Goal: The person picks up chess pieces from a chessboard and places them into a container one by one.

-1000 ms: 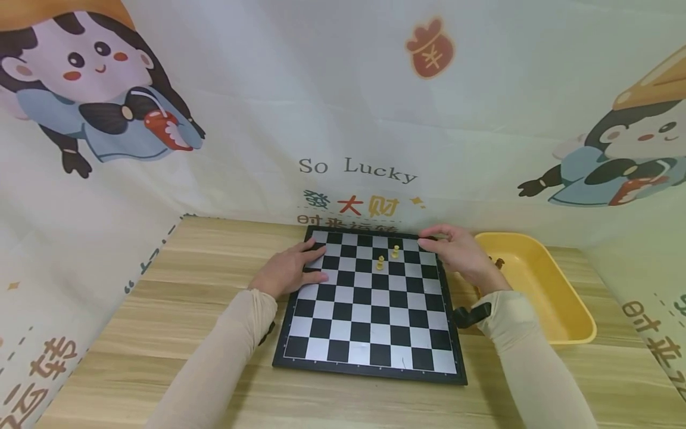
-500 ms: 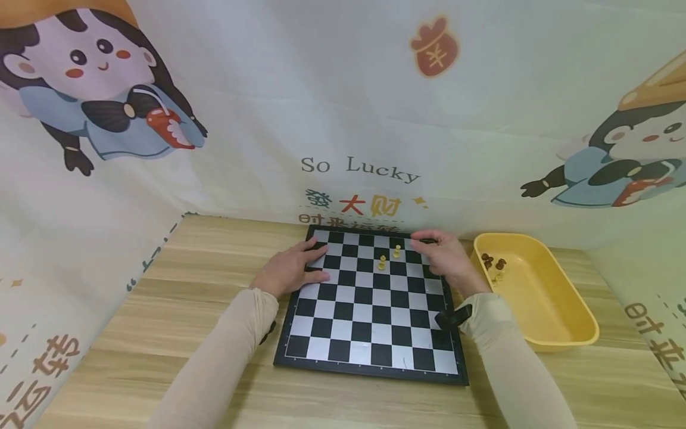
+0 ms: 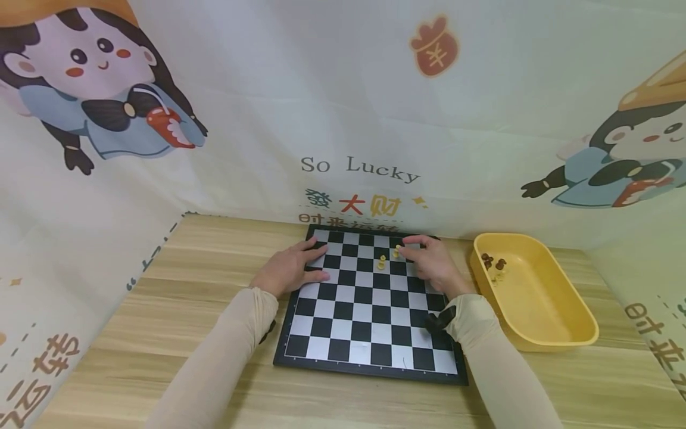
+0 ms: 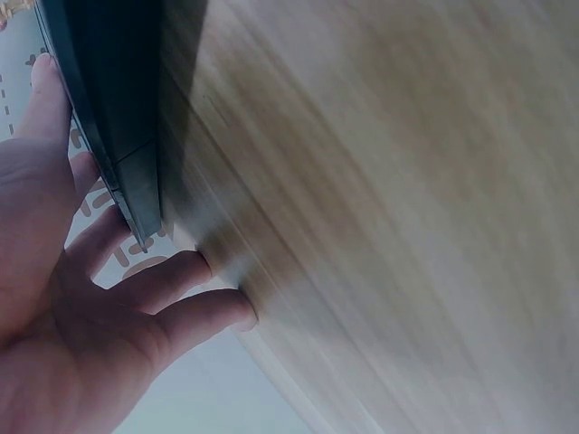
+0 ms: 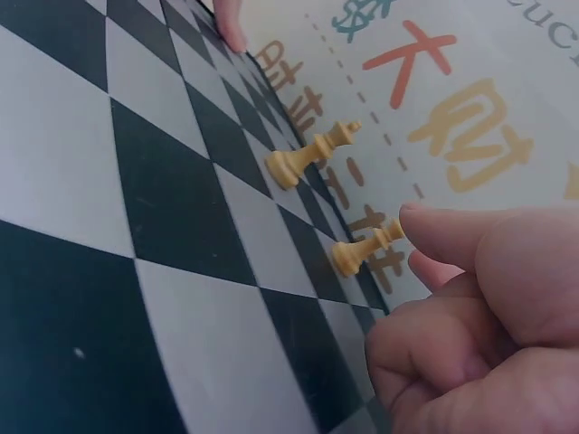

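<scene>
On the black-and-white chessboard [image 3: 351, 313] stand two cream chess pieces. The king [image 5: 308, 158] is the nearer one in the head view; the other chess piece [image 5: 357, 253] stands just beyond it, towards the back edge. My right hand [image 3: 434, 265] hovers over the board's back right part, thumb and index finger apart. Its thumb tip overlaps the top of the farther piece in the right wrist view. My left hand [image 3: 284, 268] rests on the board's left side with spread fingers. Some of its fingers [image 4: 213, 316] reach below the board's dark edge [image 4: 109, 117] in the left wrist view.
A yellow bin [image 3: 541, 304] stands right of the board. Several small brown chess pieces [image 3: 501, 264] and cream ones [image 3: 497, 276] lie in its left part. The wooden table [image 3: 177, 286] ends at a printed cloth backdrop [image 3: 257, 119].
My right hand has moved left from the board's back right corner to the farther cream chess piece. The left hand and both standing pieces have stayed in place on the board.
</scene>
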Action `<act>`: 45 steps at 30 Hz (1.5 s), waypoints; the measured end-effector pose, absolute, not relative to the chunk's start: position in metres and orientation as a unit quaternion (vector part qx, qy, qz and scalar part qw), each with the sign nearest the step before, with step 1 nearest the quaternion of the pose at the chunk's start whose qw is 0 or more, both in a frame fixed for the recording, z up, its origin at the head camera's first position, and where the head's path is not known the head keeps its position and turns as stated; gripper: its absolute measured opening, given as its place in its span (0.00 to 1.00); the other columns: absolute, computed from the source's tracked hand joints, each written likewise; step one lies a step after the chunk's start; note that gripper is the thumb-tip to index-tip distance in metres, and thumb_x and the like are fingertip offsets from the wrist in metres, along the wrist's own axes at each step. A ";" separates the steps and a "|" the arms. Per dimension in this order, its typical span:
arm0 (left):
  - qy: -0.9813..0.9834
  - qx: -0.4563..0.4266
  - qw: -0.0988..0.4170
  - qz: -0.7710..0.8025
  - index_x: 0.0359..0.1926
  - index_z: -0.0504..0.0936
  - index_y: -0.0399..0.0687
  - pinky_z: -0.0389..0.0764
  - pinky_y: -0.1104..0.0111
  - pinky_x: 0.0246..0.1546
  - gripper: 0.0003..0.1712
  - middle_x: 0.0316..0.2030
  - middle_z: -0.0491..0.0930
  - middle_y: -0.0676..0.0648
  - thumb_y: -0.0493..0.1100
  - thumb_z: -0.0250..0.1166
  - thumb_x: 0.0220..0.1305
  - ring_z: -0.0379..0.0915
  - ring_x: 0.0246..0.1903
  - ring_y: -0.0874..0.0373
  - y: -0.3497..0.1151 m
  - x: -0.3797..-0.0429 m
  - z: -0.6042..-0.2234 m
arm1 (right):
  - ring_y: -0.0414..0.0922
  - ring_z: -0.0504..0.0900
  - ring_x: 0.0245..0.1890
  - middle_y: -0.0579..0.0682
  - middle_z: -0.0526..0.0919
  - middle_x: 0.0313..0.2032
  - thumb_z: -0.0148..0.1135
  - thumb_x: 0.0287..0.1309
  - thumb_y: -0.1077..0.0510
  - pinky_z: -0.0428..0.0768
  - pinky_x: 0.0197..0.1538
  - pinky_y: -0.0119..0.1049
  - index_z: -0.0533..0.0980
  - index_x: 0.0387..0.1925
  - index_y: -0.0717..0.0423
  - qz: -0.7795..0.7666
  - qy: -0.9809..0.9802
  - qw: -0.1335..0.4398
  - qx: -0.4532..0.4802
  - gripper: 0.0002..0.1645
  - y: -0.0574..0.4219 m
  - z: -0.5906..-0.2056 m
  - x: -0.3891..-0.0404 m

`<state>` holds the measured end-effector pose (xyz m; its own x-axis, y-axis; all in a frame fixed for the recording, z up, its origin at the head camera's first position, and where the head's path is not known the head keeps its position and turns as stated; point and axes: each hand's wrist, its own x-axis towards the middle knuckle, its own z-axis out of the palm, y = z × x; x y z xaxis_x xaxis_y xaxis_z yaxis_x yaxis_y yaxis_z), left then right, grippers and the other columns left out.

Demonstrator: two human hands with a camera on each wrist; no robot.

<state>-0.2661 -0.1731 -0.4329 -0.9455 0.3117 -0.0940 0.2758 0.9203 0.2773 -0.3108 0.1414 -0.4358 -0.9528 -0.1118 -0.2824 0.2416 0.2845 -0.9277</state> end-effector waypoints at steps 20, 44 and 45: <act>0.979 0.141 0.076 0.127 0.78 0.61 0.59 0.63 0.47 0.77 0.45 0.81 0.53 0.44 0.67 0.62 0.67 0.54 0.78 0.39 -0.172 -0.270 -0.435 | 0.37 0.59 0.12 0.38 0.65 0.15 0.68 0.65 0.53 0.60 0.17 0.30 0.77 0.60 0.55 -0.535 0.833 0.126 0.061 0.24 0.131 -0.446 -0.311; 0.978 0.147 0.073 0.129 0.78 0.62 0.58 0.64 0.46 0.76 0.44 0.80 0.54 0.43 0.67 0.62 0.67 0.55 0.78 0.39 -0.172 -0.269 -0.434 | 0.45 0.73 0.39 0.57 0.80 0.61 0.68 0.64 0.57 0.68 0.35 0.31 0.84 0.51 0.59 -0.488 0.868 0.062 0.065 0.16 0.123 -0.447 -0.309; 0.978 0.146 0.073 0.130 0.78 0.62 0.58 0.64 0.46 0.76 0.45 0.81 0.54 0.43 0.68 0.62 0.67 0.55 0.78 0.39 -0.172 -0.269 -0.434 | 0.45 0.73 0.41 0.57 0.80 0.62 0.68 0.64 0.57 0.68 0.38 0.31 0.84 0.51 0.59 -0.487 0.869 0.062 0.065 0.16 0.122 -0.447 -0.309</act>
<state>-0.2695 -0.1717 -0.4341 -0.9468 0.3041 -0.1055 0.2662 0.9239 0.2747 -0.3092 0.1225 -0.4473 -0.9839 0.0520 -0.1709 0.1729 0.5180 -0.8377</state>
